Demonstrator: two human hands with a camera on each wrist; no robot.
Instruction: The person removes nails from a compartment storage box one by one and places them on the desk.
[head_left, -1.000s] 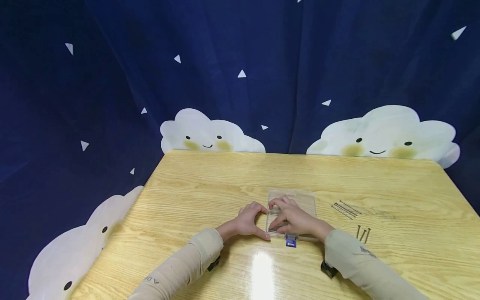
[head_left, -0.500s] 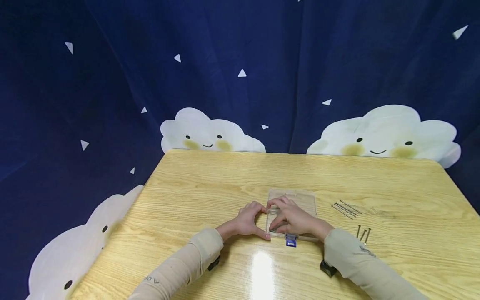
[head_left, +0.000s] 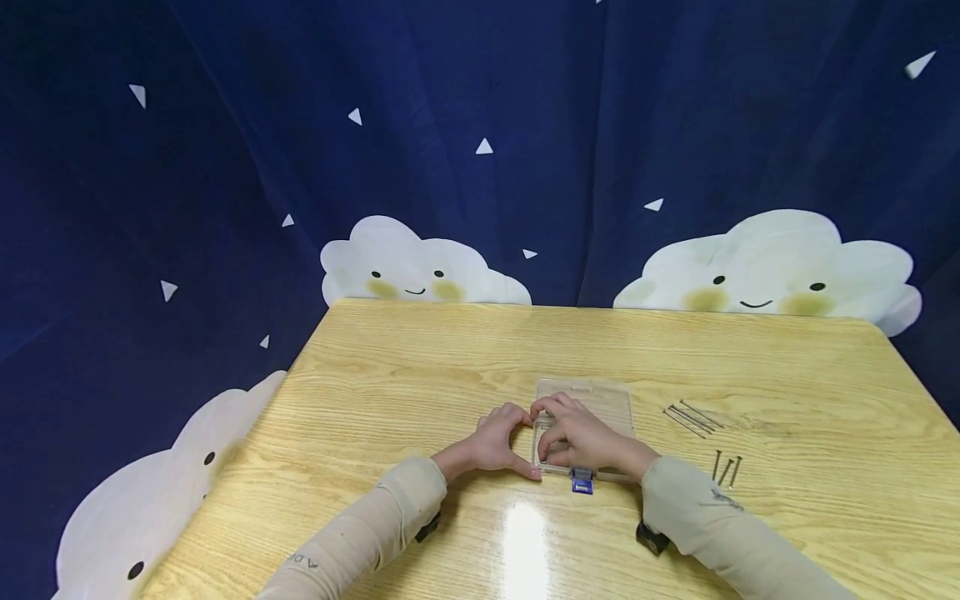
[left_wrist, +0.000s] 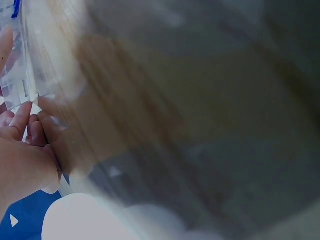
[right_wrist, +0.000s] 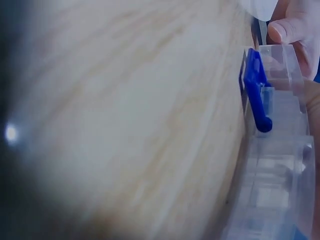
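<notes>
The clear plastic box (head_left: 617, 408) lies on the table with its lid raised back and a blue latch (head_left: 582, 482) at its front; in the right wrist view the blue latch (right_wrist: 256, 85) stands beside clear walls. My left hand (head_left: 492, 442) grips the box's left end, thumb at the front corner, index finger farther back. Over the left part of the box is my right hand (head_left: 583, 437), its fingers bent down inside; whether they hold anything is hidden. Fingers of my left hand (left_wrist: 25, 160) touch the box edge in the left wrist view.
Several long screws or nails (head_left: 690, 418) lie right of the box on the wooden table (head_left: 420, 358). Three shorter ones (head_left: 727, 469) lie nearer the front. A dark blue curtain (head_left: 480, 83) with white clouds hangs behind the table.
My right hand has shifted slightly left, and its fingers have bent more. The thin dark thing seen at its fingertips earlier is out of sight. My left hand and the box have stayed in place.
</notes>
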